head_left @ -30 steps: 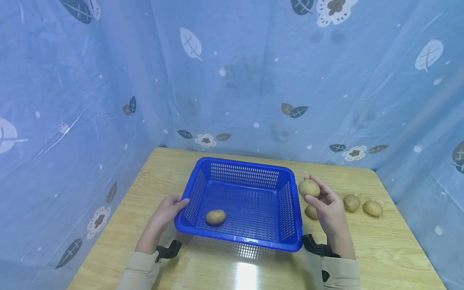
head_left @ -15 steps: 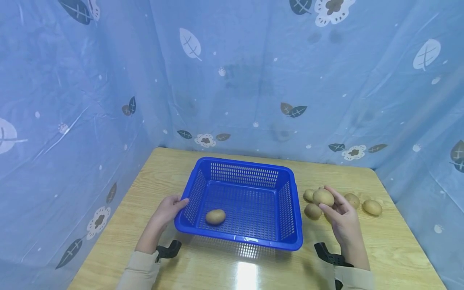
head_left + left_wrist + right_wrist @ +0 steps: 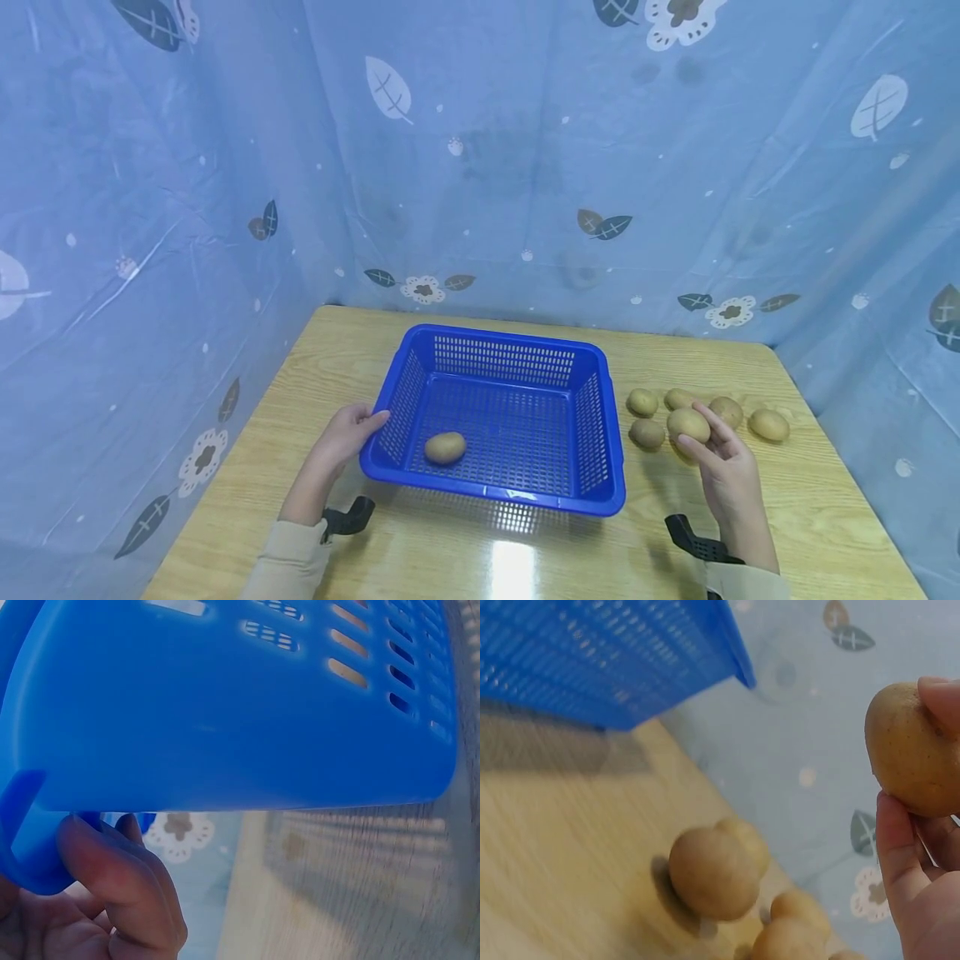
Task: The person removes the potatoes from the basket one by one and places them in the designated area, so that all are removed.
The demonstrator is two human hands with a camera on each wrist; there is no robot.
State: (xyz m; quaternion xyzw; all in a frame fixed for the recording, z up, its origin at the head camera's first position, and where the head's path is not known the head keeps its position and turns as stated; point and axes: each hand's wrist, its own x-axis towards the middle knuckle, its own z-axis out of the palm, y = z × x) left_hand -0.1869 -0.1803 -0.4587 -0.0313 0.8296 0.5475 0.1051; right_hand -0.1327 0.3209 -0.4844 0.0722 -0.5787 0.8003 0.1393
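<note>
A blue plastic basket (image 3: 495, 497) with slotted walls stands on the table, and one potato (image 3: 446, 448) lies near its front left corner. My left hand (image 3: 348, 435) grips the basket's left rim; in the left wrist view the fingers (image 3: 120, 877) curl under that rim from outside. To the right of the basket, my right hand (image 3: 727, 467) pinches a potato (image 3: 687, 425) between thumb and fingertips. In the right wrist view this held potato (image 3: 911, 750) shows raised above the others. A further potato lies partly hidden beneath it.
Several loose potatoes lie right of the basket, among them a darker potato (image 3: 647, 433), a small potato (image 3: 642, 402) and one farthest right (image 3: 769, 425). The wooden table (image 3: 420, 550) meets a blue patterned curtain (image 3: 517, 167) at the back and sides.
My right hand has moved right and toward me with the potato, away from the basket's right wall and over the loose potatoes. The left hand and basket have stayed in place.
</note>
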